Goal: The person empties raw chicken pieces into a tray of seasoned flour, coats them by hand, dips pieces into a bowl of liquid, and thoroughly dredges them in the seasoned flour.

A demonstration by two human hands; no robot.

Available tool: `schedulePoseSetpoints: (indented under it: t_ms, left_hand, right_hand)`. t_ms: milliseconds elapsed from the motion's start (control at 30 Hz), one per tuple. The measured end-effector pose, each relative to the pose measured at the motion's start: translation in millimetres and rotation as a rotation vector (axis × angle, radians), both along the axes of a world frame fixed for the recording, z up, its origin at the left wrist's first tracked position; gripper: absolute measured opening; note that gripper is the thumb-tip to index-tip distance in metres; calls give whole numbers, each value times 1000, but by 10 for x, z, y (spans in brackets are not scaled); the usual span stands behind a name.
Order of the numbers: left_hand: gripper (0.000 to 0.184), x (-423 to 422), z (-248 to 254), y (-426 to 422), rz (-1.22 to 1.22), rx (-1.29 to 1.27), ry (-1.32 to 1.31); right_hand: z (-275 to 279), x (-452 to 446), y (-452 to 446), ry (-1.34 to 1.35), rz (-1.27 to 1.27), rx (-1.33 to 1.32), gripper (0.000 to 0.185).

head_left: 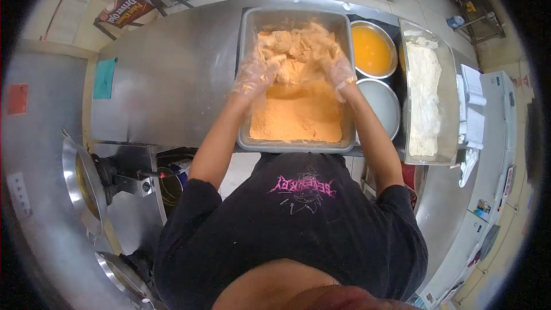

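Note:
A deep grey rectangular tub (348, 132) stands on the steel counter, with loose orange breading flour (295, 120) spread across its near half. Floured pieces (290, 43), perhaps raw meat, are heaped in the far half. My left hand (258, 74), in a clear plastic glove dusted with flour, reaches in at the left side of the heap. On the heap's right side is my right hand (340, 72), gloved the same way. Both hands touch the coated pieces; motion blur and flour hide how their fingers are bent.
Right of the tub sit a bowl of orange-yellow liquid (372, 51), a bowl of pale liquid (380, 106) and a long metal tray (408, 138) holding white flour. A wok (86, 183) stands at the left by a stove. Papers (473, 100) lie at the far right.

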State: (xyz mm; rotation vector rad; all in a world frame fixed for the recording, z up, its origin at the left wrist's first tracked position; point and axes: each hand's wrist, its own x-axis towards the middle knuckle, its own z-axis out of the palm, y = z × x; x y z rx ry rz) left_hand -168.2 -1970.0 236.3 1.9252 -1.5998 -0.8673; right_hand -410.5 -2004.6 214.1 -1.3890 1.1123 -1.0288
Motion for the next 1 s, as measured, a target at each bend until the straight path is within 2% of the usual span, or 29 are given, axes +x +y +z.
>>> schedulePoseSetpoints:
  t_ms: [33,100,133,167,200,233,300,333,400,500,533,600,733,800,833,900,933,1000]
  left_hand:
    - [64,129,-587,24,-114,-172,-102]
    - [68,93,-741,176,-234,-338,-199]
    - [70,-65,-368,366,-214,-214,59]
    - [71,-160,-96,464,-190,-87,314]
    - [68,-152,-32,427,-235,69,101]
    - [68,-150,-84,414,-234,70,103]
    - [62,-153,-222,421,-279,16,-17]
    - [62,-172,-156,439,-276,19,-12]
    - [58,-216,150,433,-193,70,65]
    - [58,-309,348,426,-220,208,27]
    - [58,-327,303,426,-218,206,27]
    - [60,-370,175,402,-370,45,-69]
    - [66,-426,179,309,-406,94,-73]
    - [72,-308,22,113,-404,120,234]
    - [72,-250,4,-42,-400,119,232]
    - [87,-154,-56,-459,-212,150,-136]
    - [84,-121,-242,-695,-117,111,-105]
    - [82,-116,-619,-1086,-24,73,-76]
  right_hand:
    - [67,-23,158,0,1,0,36]
    - [113,-78,364,-8,259,293,32]
    - [-14,-126,385,-6,254,293,32]
    - [-235,-185,417,203,355,172,32]
    - [-242,-196,460,310,407,114,32]
    - [-237,-202,504,413,457,52,32]
    - [165,-132,660,764,367,-60,37]
    - [114,-166,679,767,371,-57,37]
    - [-29,-249,699,798,303,-299,38]
    - [66,-164,699,920,316,-253,36]
    - [135,-109,706,920,316,-255,36]
    - [255,-25,714,1024,352,-328,41]
    - [70,-49,603,1142,410,-320,37]
    - [69,-88,592,1155,394,-140,33]
    - [65,-109,599,1154,397,-143,33]
    - [48,-192,645,1149,298,-141,33]
    - [0,-261,672,1148,303,-141,33]
    - [-132,-376,733,1165,193,-351,33]
